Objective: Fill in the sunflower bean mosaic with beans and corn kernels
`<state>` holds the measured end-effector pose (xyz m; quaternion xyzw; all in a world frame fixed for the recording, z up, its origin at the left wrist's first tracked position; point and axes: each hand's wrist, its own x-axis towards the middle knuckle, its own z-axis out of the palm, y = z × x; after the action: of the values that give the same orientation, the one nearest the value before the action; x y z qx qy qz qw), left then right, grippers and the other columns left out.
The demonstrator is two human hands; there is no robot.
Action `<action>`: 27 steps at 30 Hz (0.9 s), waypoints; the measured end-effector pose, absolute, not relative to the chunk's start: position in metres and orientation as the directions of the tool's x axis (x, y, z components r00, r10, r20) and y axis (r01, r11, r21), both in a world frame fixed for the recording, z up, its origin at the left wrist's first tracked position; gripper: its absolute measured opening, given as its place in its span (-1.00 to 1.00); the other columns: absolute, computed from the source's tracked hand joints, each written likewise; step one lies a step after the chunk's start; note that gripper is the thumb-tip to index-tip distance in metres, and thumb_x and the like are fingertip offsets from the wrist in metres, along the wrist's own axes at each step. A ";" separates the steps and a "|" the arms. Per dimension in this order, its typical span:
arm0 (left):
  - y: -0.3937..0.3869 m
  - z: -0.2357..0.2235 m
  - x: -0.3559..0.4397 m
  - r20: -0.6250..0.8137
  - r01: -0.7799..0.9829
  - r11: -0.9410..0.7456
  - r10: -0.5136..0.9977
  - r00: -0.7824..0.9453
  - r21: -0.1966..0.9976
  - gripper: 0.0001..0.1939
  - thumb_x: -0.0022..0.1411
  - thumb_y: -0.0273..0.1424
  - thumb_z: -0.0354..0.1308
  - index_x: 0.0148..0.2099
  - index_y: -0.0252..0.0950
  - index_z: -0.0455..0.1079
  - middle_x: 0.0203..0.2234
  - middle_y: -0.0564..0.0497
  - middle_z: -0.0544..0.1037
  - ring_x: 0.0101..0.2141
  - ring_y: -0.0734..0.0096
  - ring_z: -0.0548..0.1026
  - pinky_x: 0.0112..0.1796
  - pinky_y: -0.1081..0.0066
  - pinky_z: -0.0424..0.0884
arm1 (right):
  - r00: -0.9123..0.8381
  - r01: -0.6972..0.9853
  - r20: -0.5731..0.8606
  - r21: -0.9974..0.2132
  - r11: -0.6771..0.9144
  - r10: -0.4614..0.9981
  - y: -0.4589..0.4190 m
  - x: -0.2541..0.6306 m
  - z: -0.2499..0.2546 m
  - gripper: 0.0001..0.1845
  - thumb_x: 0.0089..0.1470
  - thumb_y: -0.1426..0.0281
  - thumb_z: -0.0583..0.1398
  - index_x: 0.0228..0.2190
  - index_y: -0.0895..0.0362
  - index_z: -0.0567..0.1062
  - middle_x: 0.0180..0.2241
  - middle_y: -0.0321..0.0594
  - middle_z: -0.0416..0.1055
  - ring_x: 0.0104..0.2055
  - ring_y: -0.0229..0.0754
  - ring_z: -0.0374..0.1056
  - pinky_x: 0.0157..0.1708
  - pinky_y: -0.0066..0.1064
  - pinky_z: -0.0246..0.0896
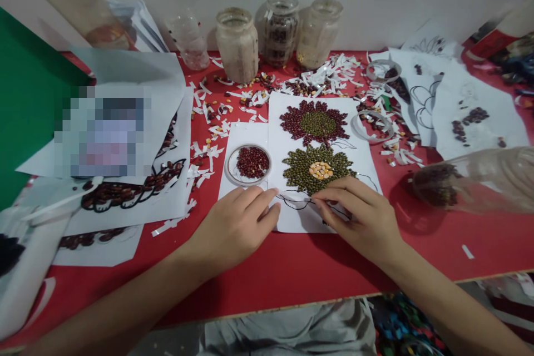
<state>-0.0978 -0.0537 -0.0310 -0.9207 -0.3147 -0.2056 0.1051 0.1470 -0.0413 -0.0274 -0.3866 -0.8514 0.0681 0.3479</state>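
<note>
A white sheet [287,219] carries two flowers made of glued seeds. The upper flower [287,122] has dark red petals and a green centre; the lower flower [298,169] has green petals and a yellow corn-kernel centre. My right hand [361,217] pinches at the lower flower's bottom edge, over a drawn stem and leaf outline; anything between its fingertips is too small to make out. My left hand [240,222] rests at the sheet's left edge, fingers loosely bent, thumb and forefinger apart. Just beyond it sits a round lid [230,169] holding small red beans [252,162].
Glass jars [237,47] line the wall, amid paper shreds [334,75] and loose seeds. A clear jar [496,181] lies sideways at right. Other seed pictures [167,211] lie left, more sheets [479,94] right. The red table's front edge [334,300] is near.
</note>
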 end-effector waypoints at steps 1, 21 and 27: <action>-0.053 -0.031 -0.098 0.431 0.619 -0.783 0.538 0.725 -0.064 -0.83 0.37 -0.60 0.07 -0.14 -0.44 0.51 -0.12 -0.17 0.62 -0.25 0.18 0.53 -0.34 0.27 0.50 | -0.462 0.608 0.545 -0.379 0.697 0.699 -0.041 0.147 -0.027 -0.89 0.19 0.54 0.21 -0.26 0.10 0.51 -0.37 -0.20 0.49 -0.35 -0.24 0.42 -0.40 -0.45 0.34; -0.050 -0.031 -0.103 0.378 0.632 -0.767 0.555 0.741 -0.114 -0.77 0.37 -0.59 0.06 -0.01 -0.52 0.48 -0.13 -0.17 0.62 -0.24 0.16 0.53 -0.33 0.23 0.50 | -0.624 0.575 0.492 -0.236 0.783 0.607 -0.043 0.153 -0.031 -0.90 0.23 0.53 0.19 -0.21 0.21 0.49 -0.29 -0.10 0.54 -0.30 -0.21 0.47 -0.34 -0.40 0.40; -0.051 -0.031 -0.104 0.366 0.621 -0.771 0.542 0.756 -0.142 -0.77 0.37 -0.59 0.06 -0.01 -0.51 0.48 -0.11 -0.16 0.62 -0.23 0.17 0.53 -0.35 0.26 0.47 | -0.686 0.533 0.490 -0.165 0.830 0.538 -0.041 0.152 -0.029 -0.92 0.24 0.52 0.18 -0.25 0.24 0.50 -0.34 -0.10 0.52 -0.28 -0.14 0.45 -0.29 -0.31 0.37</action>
<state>-0.1040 -0.0510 -0.0307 -0.9282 -0.3134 -0.1538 0.1285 0.1525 -0.0409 -0.0292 -0.2919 -0.9180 0.0048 0.2684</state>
